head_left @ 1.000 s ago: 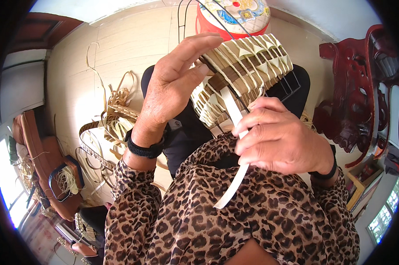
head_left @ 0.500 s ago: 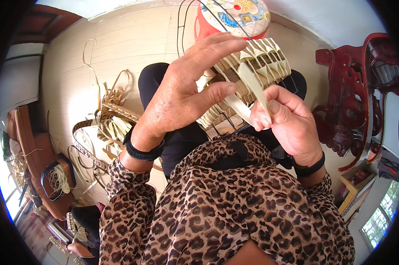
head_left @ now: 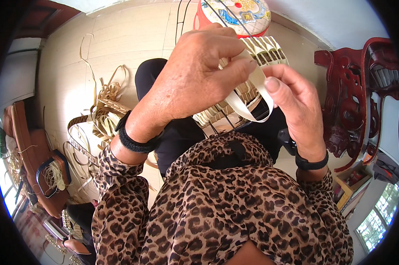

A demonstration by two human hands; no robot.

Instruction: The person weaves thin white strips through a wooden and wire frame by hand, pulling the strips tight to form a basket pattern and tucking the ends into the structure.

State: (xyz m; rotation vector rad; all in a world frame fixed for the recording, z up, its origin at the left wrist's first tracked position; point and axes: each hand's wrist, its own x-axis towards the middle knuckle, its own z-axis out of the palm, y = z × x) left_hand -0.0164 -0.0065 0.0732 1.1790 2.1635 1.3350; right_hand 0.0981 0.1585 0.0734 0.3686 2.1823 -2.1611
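Across my lap lies a woven piece (head_left: 265,49) of pale folded strips worked around a dark wire frame (head_left: 228,120). My left hand (head_left: 208,66) is over its left part, thumb and fingers closed on a pale flat strip (head_left: 239,106). That strip hangs in a loop below the fingers and curves up toward my right hand (head_left: 294,99). The right thumb and forefinger pinch the strip at the loop's right side. Much of the weave is hidden beneath my left hand.
A round red stool (head_left: 248,20) with a patterned top stands ahead. Loose strips (head_left: 109,121) are heaped on the floor at left, near a brown bench (head_left: 36,154). Carved dark red furniture (head_left: 347,97) stands at right. Another person's hand (head_left: 76,246) shows at lower left.
My left hand has moved right and its fingers have closed on the strip. My right hand has shifted slightly up and right, and the strip now hangs in a rounder loop.
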